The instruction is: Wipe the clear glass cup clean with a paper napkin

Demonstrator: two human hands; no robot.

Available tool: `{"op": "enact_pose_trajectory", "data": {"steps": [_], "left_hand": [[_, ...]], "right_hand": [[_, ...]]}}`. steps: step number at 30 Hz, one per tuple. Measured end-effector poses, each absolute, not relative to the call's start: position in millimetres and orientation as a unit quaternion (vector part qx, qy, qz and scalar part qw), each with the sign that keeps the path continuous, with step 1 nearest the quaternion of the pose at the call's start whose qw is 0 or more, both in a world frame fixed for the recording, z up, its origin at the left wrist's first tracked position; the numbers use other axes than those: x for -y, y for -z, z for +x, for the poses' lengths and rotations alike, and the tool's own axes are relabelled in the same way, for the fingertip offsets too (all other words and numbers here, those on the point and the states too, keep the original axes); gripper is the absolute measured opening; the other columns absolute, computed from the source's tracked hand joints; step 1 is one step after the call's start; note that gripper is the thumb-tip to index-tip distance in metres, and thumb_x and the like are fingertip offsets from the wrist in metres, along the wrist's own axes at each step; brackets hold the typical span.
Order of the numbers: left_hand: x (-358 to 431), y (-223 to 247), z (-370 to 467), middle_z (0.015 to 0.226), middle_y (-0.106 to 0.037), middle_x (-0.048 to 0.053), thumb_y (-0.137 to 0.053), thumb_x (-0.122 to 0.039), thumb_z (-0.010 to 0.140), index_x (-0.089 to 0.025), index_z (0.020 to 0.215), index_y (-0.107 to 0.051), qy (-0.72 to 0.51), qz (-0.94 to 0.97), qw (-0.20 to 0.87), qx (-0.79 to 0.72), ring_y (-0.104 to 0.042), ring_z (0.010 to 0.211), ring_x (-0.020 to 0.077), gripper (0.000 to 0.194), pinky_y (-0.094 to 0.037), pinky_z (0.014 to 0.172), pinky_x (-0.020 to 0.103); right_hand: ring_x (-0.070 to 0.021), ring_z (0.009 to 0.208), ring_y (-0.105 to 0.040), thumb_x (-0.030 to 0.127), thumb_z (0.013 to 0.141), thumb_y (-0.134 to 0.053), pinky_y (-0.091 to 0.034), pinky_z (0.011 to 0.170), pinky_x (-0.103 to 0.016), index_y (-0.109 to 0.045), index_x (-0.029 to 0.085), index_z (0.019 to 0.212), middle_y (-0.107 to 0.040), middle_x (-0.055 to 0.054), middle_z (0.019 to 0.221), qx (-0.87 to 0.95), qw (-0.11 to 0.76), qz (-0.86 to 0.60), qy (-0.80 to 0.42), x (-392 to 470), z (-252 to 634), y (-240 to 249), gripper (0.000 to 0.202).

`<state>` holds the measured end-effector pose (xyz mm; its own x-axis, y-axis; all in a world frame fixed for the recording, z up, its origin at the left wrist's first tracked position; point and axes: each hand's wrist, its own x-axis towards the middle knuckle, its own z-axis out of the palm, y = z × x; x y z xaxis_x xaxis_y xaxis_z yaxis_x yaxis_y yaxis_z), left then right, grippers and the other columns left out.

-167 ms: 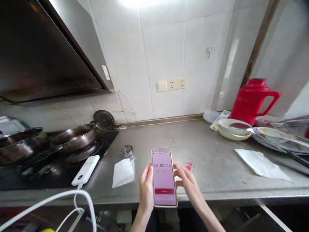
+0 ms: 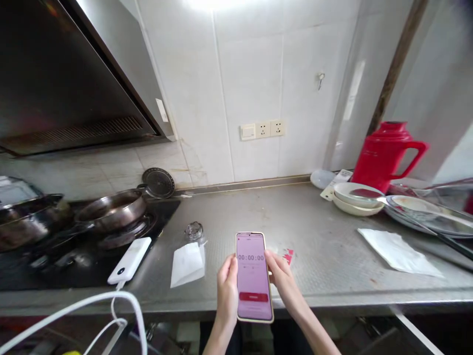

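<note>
Phone: between the two hands, tilted with its lit screen toward the wearer, over the front edge of the metal countertop.
Left hand: gripping the phone's left side, thumb lying along that edge.
Right hand: closed on the phone's right side, fingers at the edge around the upper half.
Timer digits: "00:00:00", across the upper part of the phone's screen.
Red button: low on the phone's screen; its pale lettering is too small to read.
White device: well left of the phone, cable at its near end; the dark round mark cannot be made out.
White paper: left of the phone, just short of a clear crumpled-looking object.
Red scrap: just right of the phone, beyond the right hand.
Red flask: far right of and beyond the phone; faint marks on it, illegible.
Steel pan: far left of and beyond the phone.
</note>
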<state>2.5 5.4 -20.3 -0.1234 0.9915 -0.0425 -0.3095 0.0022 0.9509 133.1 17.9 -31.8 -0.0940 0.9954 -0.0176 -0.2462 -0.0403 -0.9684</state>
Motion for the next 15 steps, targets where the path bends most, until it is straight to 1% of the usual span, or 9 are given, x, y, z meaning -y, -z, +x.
{"op": "enact_pose_trajectory", "data": {"steps": [2,4,5,7,8,9,12,14,15], "left_hand": [[-4.6,23.9,-0.1,0.107,-0.068,0.016,-0.053,-0.056,0.081,-0.011,0.108,-0.064,-0.571,0.425,0.508,-0.484,-0.064,0.100,0.0278,0.053,-0.050,0.086,0.034],[-0.5,25.2,-2.7,0.123,-0.061,0.018,-0.048,-0.055,0.084,-0.011,0.120,-0.058,-0.514,0.506,0.421,-0.549,-0.056,0.116,0.0292,0.058,-0.044,0.096,0.035],[2.5,25.6,-3.3,0.131,-0.055,0.019,-0.050,-0.053,0.082,-0.010,0.128,-0.052,-0.469,0.551,0.362,-0.589,-0.050,0.124,0.0300,0.063,-0.041,0.100,0.035],[9.1,26.3,-2.1,0.140,-0.044,0.022,-0.059,-0.053,0.073,-0.007,0.141,-0.035,-0.350,0.613,0.255,-0.661,-0.042,0.130,0.0335,0.085,-0.041,0.100,0.037],[12.0,27.0,-0.7,0.143,-0.040,0.024,-0.062,-0.053,0.070,-0.005,0.144,-0.028,-0.297,0.624,0.218,-0.689,-0.040,0.131,0.0356,0.095,-0.043,0.097,0.037],[14.5,28.2,0.6,0.144,-0.037,0.026,-0.062,-0.052,0.069,-0.003,0.146,-0.023,-0.257,0.630,0.192,-0.707,-0.040,0.131,0.0373,0.100,-0.045,0.094,0.038],[22.4,36.8,-4.9,0.143,-0.036,0.029,-0.062,-0.045,0.069,-0.002,0.146,-0.018,-0.215,0.617,0.145,-0.744,-0.044,0.127,0.0396,0.099,-0.047,0.089,0.041],[34.4,48.7,-24.3,0.141,-0.041,0.025,-0.064,-0.037,0.067,-0.007,0.147,-0.020,-0.223,0.608,0.136,-0.750,-0.051,0.122,0.0377,0.097,-0.048,0.088,0.041],[44.2,56.3,-39.5,0.140,-0.045,0.021,-0.065,-0.035,0.066,-0.014,0.148,-0.022,-0.236,0.609,0.142,-0.744,-0.054,0.118,0.0359,0.095,-0.050,0.085,0.039]], "right_hand": [[-0.0211,0.078,-0.061,0.066,0.081,-0.049,-0.050,0.056,-0.026,-0.066,0.015,0.093,-0.065,-0.007,0.084,0.455,0.521,-0.418,-0.589,-19.8,132.4,34.7,0.055],[-0.0202,0.072,-0.060,0.067,0.079,-0.049,-0.048,0.052,-0.025,-0.065,0.015,0.091,-0.063,-0.006,0.079,0.463,0.513,-0.419,-0.589,-20.4,131.7,38.1,0.055],[-0.0195,0.070,-0.059,0.067,0.079,-0.050,-0.048,0.051,-0.025,-0.065,0.015,0.088,-0.062,-0.005,0.076,0.469,0.512,-0.420,-0.584,-20.2,130.8,39.9,0.055],[-0.0172,0.067,-0.057,0.066,0.079,-0.052,-0.047,0.053,-0.024,-0.063,0.015,0.079,-0.059,-0.003,0.070,0.489,0.516,-0.421,-0.563,-18.8,127.7,43.2,0.052],[-0.0160,0.065,-0.055,0.065,0.078,-0.053,-0.047,0.054,-0.024,-0.063,0.014,0.074,-0.056,-0.002,0.067,0.499,0.517,-0.421,-0.553,-17.6,125.4,44.3,0.052],[-0.0151,0.064,-0.054,0.065,0.078,-0.054,-0.046,0.053,-0.022,-0.062,0.014,0.071,-0.054,-0.001,0.065,0.507,0.515,-0.421,-0.548,-16.0,122.7,44.9,0.051],[-0.0147,0.064,-0.054,0.064,0.077,-0.055,-0.043,0.046,-0.019,-0.063,0.014,0.073,-0.052,-0.001,0.064,0.521,0.473,-0.407,-0.582,-9.9,114.0,42.7,0.051],[-0.0154,0.064,-0.058,0.065,0.078,-0.054,-0.046,0.045,-0.020,-0.065,0.013,0.077,-0.055,-0.002,0.067,0.531,0.430,-0.381,-0.623,-7.4,110.2,39.5,0.053],[-0.0156,0.064,-0.059,0.065,0.079,-0.053,-0.048,0.047,-0.022,-0.066,0.012,0.078,-0.057,-0.004,0.070,0.534,0.415,-0.370,-0.637,-7.6,109.7,38.1,0.055]]}}
